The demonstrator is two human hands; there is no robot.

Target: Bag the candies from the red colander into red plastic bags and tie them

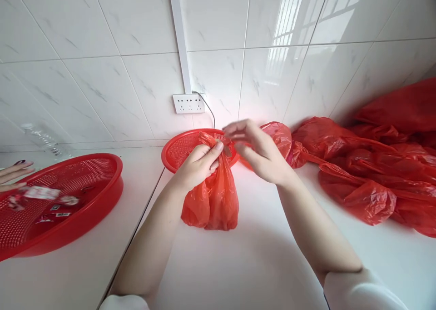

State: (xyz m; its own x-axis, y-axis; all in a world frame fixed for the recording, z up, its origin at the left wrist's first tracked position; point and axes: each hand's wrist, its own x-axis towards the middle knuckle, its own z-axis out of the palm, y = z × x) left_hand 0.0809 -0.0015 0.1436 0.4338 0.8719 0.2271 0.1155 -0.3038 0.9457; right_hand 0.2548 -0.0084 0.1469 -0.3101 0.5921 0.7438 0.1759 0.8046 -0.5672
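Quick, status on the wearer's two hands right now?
Left hand: closed, holding the red plastic bag by its gathered neck.
Right hand: open, fingers loosely curved beside the bag's top, holding nothing visible.

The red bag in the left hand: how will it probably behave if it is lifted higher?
The red bag is probably floppy, as its thin film creases and gathers in the left hand. Its bulging lower part suggests contents that may shift or swing. The shiny surface might be slightly slippery.
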